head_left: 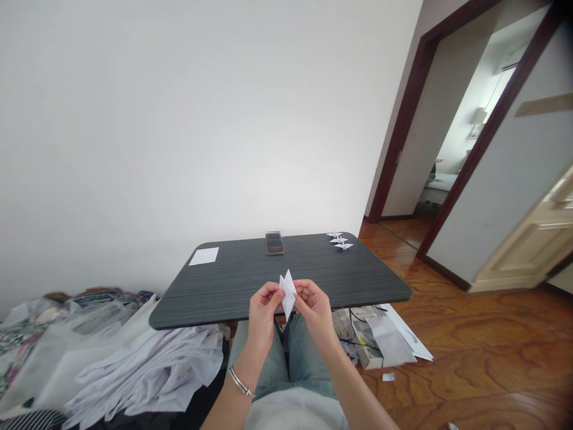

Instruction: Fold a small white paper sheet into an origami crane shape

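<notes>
I have the folded paper [289,294] between both hands, in front of me at the table's near edge, and I take it as the centre of my dial, with twelve straight ahead. My left hand [265,304] grips it from the nine o'clock side, thumb and curled fingertips pinched narrowly on that edge. My right hand [313,301] does the same from three o'clock, its thumb against the paper. Two sharp tips stick up side by side toward twelve, and the lower end tapers to a point toward six.

Ahead lies the dark table [237,269], its far side along the white wall [201,119]. A phone [274,243] sits on it just short of twelve. At ten, near the far left corner, a white sheet [205,255] lies flat. Between one and two, three white cranes [343,246] stand in a close row near the far right corner.

At six are my jeans [299,352], below the table edge, and a bracelet [240,382] circles my left wrist at about seven. Down at eight spreads a rumpled white heap [156,370]. At four, a box [371,355] and a small scrap [388,377] lie on the wooden floor [470,340].
</notes>
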`<action>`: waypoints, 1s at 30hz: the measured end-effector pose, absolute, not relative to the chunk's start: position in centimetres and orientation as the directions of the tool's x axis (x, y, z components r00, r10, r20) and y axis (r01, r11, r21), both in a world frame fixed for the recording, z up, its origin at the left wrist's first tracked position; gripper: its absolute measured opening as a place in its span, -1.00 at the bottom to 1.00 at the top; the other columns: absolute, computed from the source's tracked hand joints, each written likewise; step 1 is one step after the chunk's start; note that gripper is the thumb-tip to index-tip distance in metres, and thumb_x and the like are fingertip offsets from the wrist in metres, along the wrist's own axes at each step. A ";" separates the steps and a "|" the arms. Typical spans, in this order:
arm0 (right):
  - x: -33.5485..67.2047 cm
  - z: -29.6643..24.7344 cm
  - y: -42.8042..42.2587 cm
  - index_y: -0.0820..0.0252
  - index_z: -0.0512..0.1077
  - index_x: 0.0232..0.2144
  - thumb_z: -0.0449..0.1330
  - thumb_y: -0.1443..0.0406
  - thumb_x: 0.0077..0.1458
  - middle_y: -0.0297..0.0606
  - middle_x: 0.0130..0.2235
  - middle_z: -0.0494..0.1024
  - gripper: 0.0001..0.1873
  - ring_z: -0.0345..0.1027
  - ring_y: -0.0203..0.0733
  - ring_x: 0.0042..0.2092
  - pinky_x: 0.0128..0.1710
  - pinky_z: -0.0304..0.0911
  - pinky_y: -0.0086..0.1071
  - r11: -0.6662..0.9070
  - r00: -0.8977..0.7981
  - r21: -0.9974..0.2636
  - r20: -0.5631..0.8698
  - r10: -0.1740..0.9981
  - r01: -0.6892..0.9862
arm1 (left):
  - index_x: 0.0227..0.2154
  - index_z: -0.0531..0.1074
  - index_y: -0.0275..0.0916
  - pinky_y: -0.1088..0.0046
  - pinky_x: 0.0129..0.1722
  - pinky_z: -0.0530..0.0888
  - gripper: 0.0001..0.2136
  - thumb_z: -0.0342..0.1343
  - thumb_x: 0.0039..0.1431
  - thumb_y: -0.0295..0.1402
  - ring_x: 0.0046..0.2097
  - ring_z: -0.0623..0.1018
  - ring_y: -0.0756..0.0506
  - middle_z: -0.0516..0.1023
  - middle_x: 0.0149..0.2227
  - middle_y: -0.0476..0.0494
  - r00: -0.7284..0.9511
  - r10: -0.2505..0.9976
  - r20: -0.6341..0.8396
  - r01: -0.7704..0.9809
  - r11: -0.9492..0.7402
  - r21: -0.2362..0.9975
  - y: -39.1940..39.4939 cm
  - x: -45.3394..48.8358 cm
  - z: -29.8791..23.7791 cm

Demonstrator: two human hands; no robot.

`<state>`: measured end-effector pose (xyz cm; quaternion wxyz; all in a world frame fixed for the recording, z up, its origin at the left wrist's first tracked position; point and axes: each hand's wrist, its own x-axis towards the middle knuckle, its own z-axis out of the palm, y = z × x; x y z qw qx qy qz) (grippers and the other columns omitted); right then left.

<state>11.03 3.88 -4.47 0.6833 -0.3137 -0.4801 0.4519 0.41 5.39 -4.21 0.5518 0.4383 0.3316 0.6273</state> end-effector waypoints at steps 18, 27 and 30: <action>11.1 -4.7 3.8 0.20 0.46 -0.51 0.24 0.25 -0.06 -0.30 -0.50 0.46 -0.88 0.27 -0.26 -0.46 -0.49 0.16 -0.44 0.449 0.233 -0.873 0.404 0.885 -0.192 | -0.51 0.42 -0.27 0.48 -0.33 0.43 -0.80 0.31 -0.25 -0.43 -0.24 0.44 -0.09 0.40 -0.27 -0.15 0.028 0.883 0.468 -0.172 -0.457 0.873 4.4 0.0 -3.0; 11.5 -4.4 3.6 0.17 0.46 -0.51 0.18 0.24 0.00 -0.31 -0.49 0.40 -0.86 0.20 -0.29 -0.49 -0.54 0.10 -0.45 0.520 0.236 -0.851 0.492 0.838 -0.073 | -0.46 0.45 -0.27 0.43 -0.27 0.41 -0.93 0.17 -0.03 -0.39 -0.23 0.46 -0.12 0.46 -0.26 -0.21 0.072 0.842 0.535 -0.070 -0.531 0.844 4.0 -0.2 -2.6; 11.6 -4.3 3.7 0.16 0.46 -0.49 0.18 0.25 0.01 -0.21 -0.31 0.46 -0.88 0.32 -0.18 -0.31 -0.48 0.18 -0.43 0.565 0.253 -0.824 0.538 0.804 -0.045 | -0.45 0.46 -0.26 0.41 -0.25 0.40 -0.93 0.09 0.04 -0.41 -0.23 0.47 -0.12 0.48 -0.26 -0.21 0.071 0.799 0.596 0.008 -0.598 0.801 3.9 -0.4 -2.6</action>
